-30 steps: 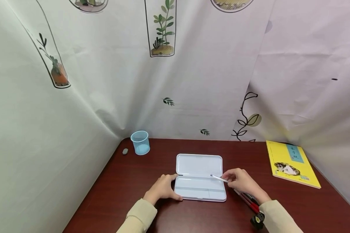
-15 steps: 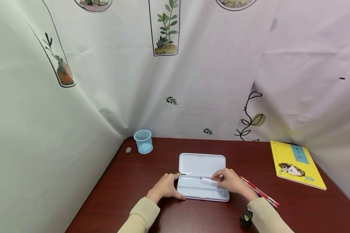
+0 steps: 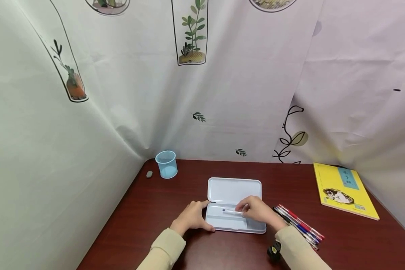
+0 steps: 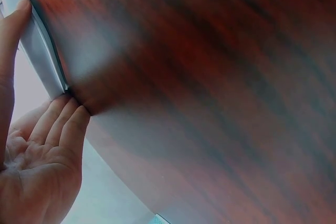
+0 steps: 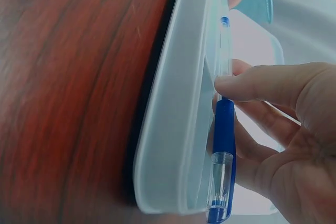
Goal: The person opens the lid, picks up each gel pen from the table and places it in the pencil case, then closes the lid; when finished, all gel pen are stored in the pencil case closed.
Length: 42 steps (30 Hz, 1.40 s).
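Note:
An open white pencil case (image 3: 224,224) lies on the dark red-brown table, its lid tipped back. My left hand (image 3: 193,216) grips the case's left end, thumb at the front edge and fingers at the back corner; in the left wrist view its fingertips touch the case's edge. Over the case's bottom half, my right hand (image 3: 258,210) pinches a clear pen with a blue cap (image 5: 224,127) between thumb and fingers. The pen lies nearly level and lengthwise along the case. Whether it touches the case floor is hard to tell.
Several red, black and blue pens (image 3: 302,227) lie beside the right forearm. A light blue cup (image 3: 167,167) and a small grey lump (image 3: 149,174) sit at the back left. At the right lies a yellow book (image 3: 344,191). Patterned cloth hangs behind the table.
My right hand has carried the pen leftward from the case's right edge to over its bottom half, revealing more of the loose pens. The left hand keeps its hold on the case.

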Available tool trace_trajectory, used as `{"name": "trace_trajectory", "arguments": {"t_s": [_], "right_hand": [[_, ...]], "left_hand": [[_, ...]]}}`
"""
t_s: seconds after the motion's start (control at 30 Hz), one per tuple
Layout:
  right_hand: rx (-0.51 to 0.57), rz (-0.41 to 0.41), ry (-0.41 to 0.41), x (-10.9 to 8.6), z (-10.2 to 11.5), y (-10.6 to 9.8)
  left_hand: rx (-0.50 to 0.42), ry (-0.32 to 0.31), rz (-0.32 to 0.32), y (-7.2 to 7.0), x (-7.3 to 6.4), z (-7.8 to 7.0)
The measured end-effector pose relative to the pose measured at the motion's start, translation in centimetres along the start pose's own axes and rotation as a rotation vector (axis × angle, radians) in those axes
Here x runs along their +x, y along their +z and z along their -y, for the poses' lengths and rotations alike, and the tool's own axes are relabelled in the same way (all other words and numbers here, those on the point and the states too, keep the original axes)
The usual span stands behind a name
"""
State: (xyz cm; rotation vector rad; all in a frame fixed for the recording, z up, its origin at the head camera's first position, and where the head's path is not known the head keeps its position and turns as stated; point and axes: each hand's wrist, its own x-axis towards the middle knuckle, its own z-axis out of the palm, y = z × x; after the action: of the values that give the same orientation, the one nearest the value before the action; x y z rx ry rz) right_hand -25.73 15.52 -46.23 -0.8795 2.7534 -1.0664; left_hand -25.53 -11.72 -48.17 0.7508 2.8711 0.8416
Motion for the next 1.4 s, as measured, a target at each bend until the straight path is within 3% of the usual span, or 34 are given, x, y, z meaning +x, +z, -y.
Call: {"name": "trace_trajectory", "arguments": {"t_s": [0.17, 0.47, 0.77, 1.4], "right_hand": [[-0.014, -0.001, 0.004, 0.5, 0.2, 0.4], [0.032, 0.025, 0.089, 0.8, 0.3, 0.7], [0.031, -0.036, 0.132, 0.5, 0.6, 0.4], [0.027, -0.067, 0.095, -0.8, -0.3, -1.3]], "left_hand": [[-0.003, -0.005, 0.010, 0.0, 0.0, 0.0], [-0.006, -0.030, 0.023, 0.0, 0.0, -0.2], [-0.002, -0.013, 0.014, 0.0, 0.0, -0.1], [0.008, -0.008, 0.009, 0.1, 0.0, 0.1]]}}
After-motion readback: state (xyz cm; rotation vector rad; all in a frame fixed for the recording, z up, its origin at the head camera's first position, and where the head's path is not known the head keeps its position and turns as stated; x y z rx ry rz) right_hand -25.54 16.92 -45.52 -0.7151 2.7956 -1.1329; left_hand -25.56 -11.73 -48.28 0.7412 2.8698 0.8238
